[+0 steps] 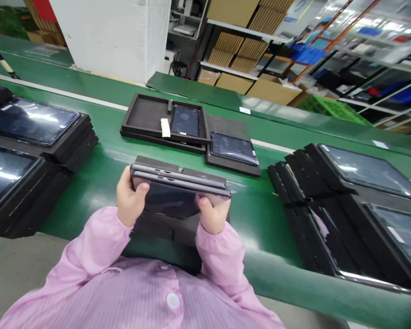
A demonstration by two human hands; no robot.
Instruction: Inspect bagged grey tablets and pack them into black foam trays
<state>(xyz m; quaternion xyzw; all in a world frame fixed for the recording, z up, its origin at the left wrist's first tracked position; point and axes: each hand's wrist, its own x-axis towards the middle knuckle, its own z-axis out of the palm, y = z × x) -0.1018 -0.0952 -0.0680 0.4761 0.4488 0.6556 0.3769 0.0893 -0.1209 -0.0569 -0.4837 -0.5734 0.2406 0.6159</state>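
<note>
Two tablets [173, 198], one against the other, are held on edge between my hands above the green bench. My left hand [130, 196] grips their left end, the thumb across the near screen. At the right end, my right hand [213, 211] is closed on the same pair, its thumb also on the near face. Dark foam trays [154, 226] lie beneath and partly behind the tablets, mostly hidden by them. Beyond stands a black foam tray [147, 114] with a smaller tablet [185, 121] in its right compartment. Another wrapped tablet [233, 148] rests on a foam pad to its right.
Stacked foam trays topped with tablets [34, 119] stand at the left. More stacked trays with tablets [363, 169] fill the right side. A white pillar [113, 41] rises behind the bench [99, 178]. Shelves with cardboard boxes [239, 84] and a person [318, 39] are farther back.
</note>
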